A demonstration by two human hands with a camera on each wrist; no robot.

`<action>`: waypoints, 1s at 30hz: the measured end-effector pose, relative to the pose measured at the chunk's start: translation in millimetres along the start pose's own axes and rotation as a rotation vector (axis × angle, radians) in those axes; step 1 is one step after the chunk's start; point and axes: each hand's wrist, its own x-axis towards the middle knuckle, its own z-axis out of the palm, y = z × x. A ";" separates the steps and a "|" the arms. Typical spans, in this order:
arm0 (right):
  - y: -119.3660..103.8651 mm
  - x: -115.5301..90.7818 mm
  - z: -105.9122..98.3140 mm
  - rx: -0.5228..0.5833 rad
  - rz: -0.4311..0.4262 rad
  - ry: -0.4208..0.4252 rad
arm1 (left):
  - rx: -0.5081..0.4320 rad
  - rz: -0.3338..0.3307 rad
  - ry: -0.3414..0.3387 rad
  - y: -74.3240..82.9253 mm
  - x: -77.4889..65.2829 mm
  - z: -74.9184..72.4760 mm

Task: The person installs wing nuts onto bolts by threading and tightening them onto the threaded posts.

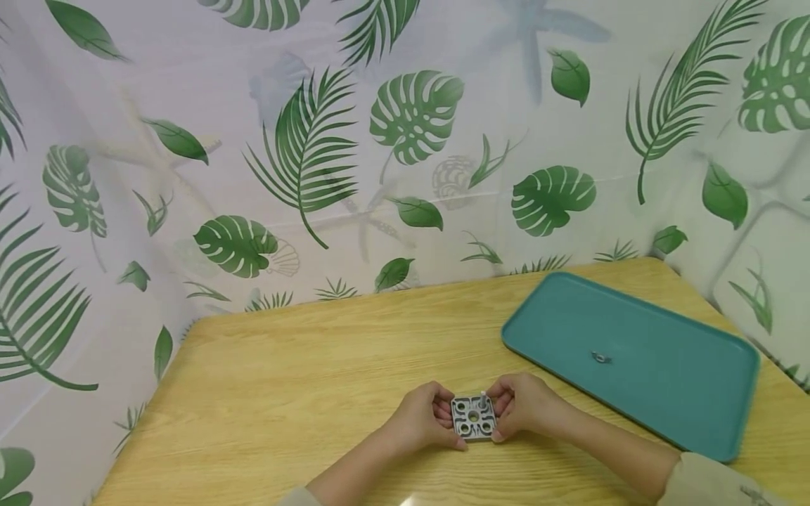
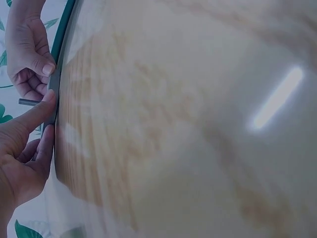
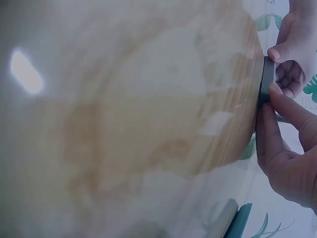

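Our left hand (image 1: 420, 417) and right hand (image 1: 526, 405) pinch opposite sides of a square grey plate (image 1: 474, 417), its corner peg (image 1: 484, 399) upright, on our wood-grain table (image 1: 285, 393), left of a teal tray (image 1: 658, 372).

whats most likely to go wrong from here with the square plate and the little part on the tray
The pin standing at the square plate's corner is beside the right hand, so a finger might knock it. The left hand grips the plate's edge too; the plate might shift if either grip loosens. The small metal part lies on the tray; a bump might slide it.
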 end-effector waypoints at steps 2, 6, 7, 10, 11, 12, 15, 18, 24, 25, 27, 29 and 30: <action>-1.0 0.3 -0.3 -0.009 -0.004 -0.006 | -0.010 -0.010 0.008 0.3 -0.8 -0.2; -3.6 0.1 -1.6 0.007 0.008 -0.018 | -0.026 -0.025 0.017 0.6 -0.6 -0.6; -4.2 -0.2 -1.8 0.008 0.009 -0.021 | -0.033 -0.029 0.017 0.6 -0.5 -0.8; -5.4 -0.9 -1.9 -0.003 0.002 -0.026 | -0.047 -0.039 0.013 -0.1 0.3 -1.1; -5.7 -1.0 -2.0 -0.010 0.000 -0.026 | -0.047 -0.040 0.010 -0.5 0.5 -1.3; -6.0 -0.9 -1.9 -0.018 0.002 -0.026 | -0.050 -0.040 0.007 -1.0 0.7 -1.5; -7.0 -0.3 -2.4 -0.046 -0.004 -0.031 | -0.049 -0.034 0.002 -2.2 0.9 -1.7; -7.9 -0.2 -3.2 -0.052 -0.006 -0.049 | -0.042 -0.027 -0.003 -3.0 1.0 -1.7; -7.3 -2.0 -5.7 -0.067 -0.047 -0.088 | -0.051 -0.030 -0.016 -2.5 0.4 -0.6; -7.0 -1.8 -6.4 -0.068 -0.054 -0.095 | -0.046 -0.028 -0.018 -2.5 0.2 -0.6; -5.9 -1.1 -8.1 -0.058 -0.058 -0.112 | -0.043 -0.026 -0.016 -2.6 0.2 -1.0; -4.2 -0.8 -10.9 -0.052 -0.062 -0.122 | -0.036 -0.024 -0.018 -2.8 0.5 -1.7; -3.1 -0.8 -12.6 -0.049 -0.062 -0.120 | -0.034 -0.023 -0.017 -2.8 0.8 -2.0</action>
